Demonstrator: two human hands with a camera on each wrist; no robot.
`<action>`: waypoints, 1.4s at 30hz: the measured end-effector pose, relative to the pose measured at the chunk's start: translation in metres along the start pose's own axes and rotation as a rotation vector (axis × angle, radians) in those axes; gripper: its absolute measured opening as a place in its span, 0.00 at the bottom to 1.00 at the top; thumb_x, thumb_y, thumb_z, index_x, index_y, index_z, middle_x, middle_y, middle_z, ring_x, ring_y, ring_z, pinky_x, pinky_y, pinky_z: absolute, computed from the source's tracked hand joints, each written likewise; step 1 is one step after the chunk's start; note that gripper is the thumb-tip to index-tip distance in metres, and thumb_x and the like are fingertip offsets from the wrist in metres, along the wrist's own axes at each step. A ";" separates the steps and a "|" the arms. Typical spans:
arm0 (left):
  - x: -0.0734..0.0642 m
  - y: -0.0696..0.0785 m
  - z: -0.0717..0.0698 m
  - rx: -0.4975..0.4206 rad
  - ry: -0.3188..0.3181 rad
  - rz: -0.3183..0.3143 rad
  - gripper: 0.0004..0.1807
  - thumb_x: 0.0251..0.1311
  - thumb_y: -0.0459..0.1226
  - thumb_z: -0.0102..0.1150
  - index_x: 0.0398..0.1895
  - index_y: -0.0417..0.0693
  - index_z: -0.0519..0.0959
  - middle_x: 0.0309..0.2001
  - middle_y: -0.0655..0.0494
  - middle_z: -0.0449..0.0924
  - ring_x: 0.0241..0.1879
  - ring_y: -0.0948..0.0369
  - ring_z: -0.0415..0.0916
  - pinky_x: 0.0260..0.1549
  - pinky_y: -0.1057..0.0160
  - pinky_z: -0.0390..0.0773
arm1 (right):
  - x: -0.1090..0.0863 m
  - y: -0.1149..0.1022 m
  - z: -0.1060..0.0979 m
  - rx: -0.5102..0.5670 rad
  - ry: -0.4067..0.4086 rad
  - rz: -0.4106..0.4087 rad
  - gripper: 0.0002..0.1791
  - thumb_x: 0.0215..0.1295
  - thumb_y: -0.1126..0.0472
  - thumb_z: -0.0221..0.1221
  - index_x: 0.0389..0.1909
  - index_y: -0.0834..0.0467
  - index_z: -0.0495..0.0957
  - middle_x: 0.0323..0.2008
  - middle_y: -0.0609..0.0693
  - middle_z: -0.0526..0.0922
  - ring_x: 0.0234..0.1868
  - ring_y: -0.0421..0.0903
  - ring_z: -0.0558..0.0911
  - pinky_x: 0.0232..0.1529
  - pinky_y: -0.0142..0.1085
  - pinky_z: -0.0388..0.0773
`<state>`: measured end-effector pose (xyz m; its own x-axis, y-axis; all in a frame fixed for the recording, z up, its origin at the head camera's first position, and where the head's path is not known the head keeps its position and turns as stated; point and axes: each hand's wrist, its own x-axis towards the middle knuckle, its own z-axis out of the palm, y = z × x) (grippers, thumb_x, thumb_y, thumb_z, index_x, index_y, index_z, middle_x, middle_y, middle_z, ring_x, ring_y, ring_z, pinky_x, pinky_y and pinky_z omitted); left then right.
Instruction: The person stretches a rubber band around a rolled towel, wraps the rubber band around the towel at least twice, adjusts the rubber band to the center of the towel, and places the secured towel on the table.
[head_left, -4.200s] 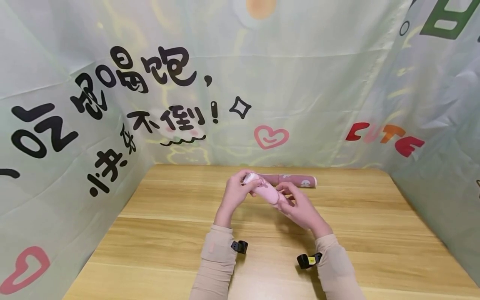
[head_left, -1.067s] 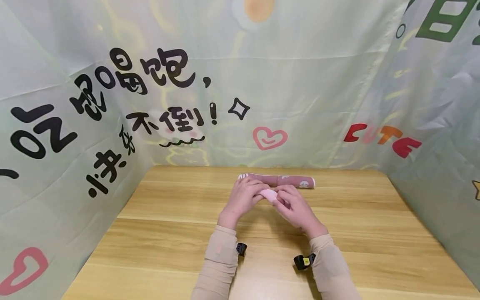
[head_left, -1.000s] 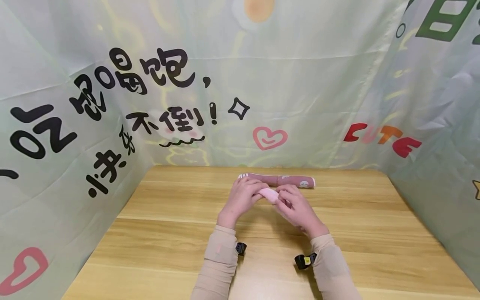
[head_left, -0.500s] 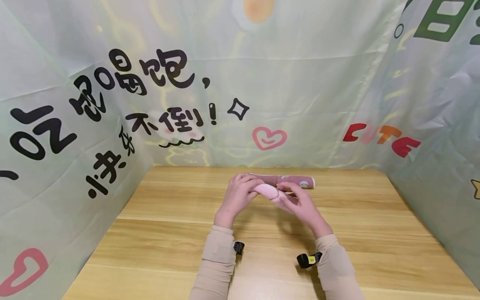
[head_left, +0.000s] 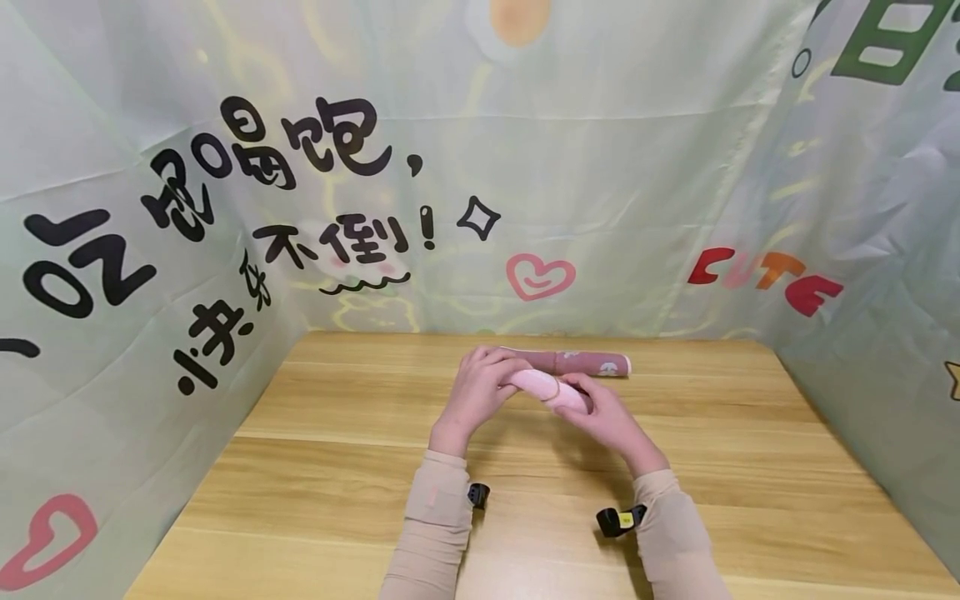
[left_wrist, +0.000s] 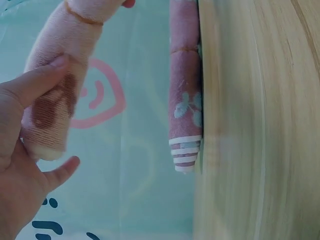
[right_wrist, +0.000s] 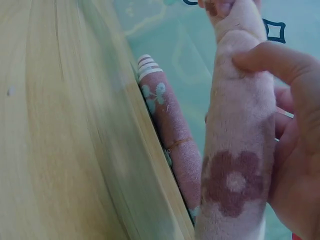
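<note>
A tightly rolled light pink cloth (head_left: 534,383) is held up above the table, slanting down to the right. A thin brown band (head_left: 556,391) circles its middle, and dark flower patches mark its fuzzy surface. My left hand (head_left: 477,393) holds the left part; in the left wrist view its thumb lies across the cloth roll (left_wrist: 50,117) near the end. My right hand (head_left: 617,423) grips the right part, with thumb and fingers around the roll (right_wrist: 240,115) in the right wrist view.
Behind the hands, a darker mauve cloth roll (head_left: 600,363) with a similar band and white-striped end lies near the far edge of the wooden table (head_left: 322,475). Printed fabric walls (head_left: 637,192) enclose the back and sides.
About a second ago the hands were closer together over the roll. The right hand has since moved slightly right and now grips that end, leaving the band and more of the roll visible.
</note>
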<state>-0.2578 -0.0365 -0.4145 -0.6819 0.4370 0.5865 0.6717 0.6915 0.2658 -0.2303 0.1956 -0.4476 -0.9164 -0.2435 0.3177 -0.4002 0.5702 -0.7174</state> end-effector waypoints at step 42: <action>0.001 0.007 0.005 0.076 -0.156 -0.049 0.14 0.55 0.47 0.68 0.45 0.58 0.84 0.48 0.64 0.86 0.53 0.58 0.75 0.65 0.42 0.64 | 0.004 -0.006 0.009 -0.272 0.157 -0.347 0.22 0.50 0.68 0.71 0.48 0.55 0.80 0.45 0.51 0.82 0.45 0.49 0.82 0.46 0.44 0.82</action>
<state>-0.2550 -0.0285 -0.4155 -0.7541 0.4811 0.4471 0.6165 0.7532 0.2295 -0.2313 0.1843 -0.4479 -0.7080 -0.3468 0.6152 -0.6479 0.6657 -0.3702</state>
